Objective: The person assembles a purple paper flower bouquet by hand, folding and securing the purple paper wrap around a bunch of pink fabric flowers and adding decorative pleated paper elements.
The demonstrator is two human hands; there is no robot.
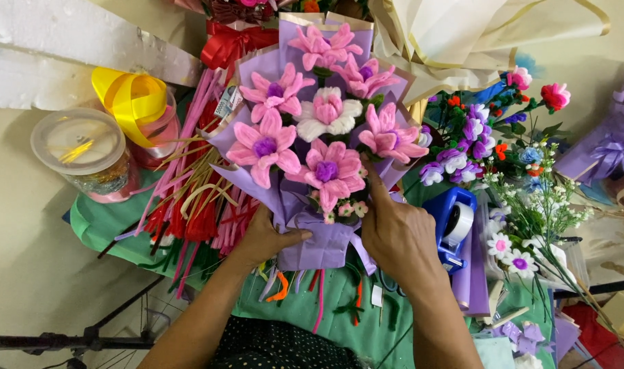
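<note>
A bouquet (pixel 319 123) of pink and white pipe-cleaner flowers, wrapped in lilac paper, stands upright at the centre of the head view. My left hand (pixel 267 239) is shut on the bouquet's wrapped base, by a lilac ribbon bow (pixel 322 242). My right hand (pixel 397 232) rests on the wrap's right side, with the forefinger pointing up into the lower right flowers. A green mat (pixel 353 307) lies under both hands.
A heap of red and pink pipe cleaners (pixel 196 191) lies to the left, beside a clear lidded jar (pixel 83 154) and yellow ribbon rolls (pixel 131 99). A blue tape dispenser (pixel 452 225), loose artificial flowers (pixel 490 143) and cream wrapping paper (pixel 476 34) lie to the right.
</note>
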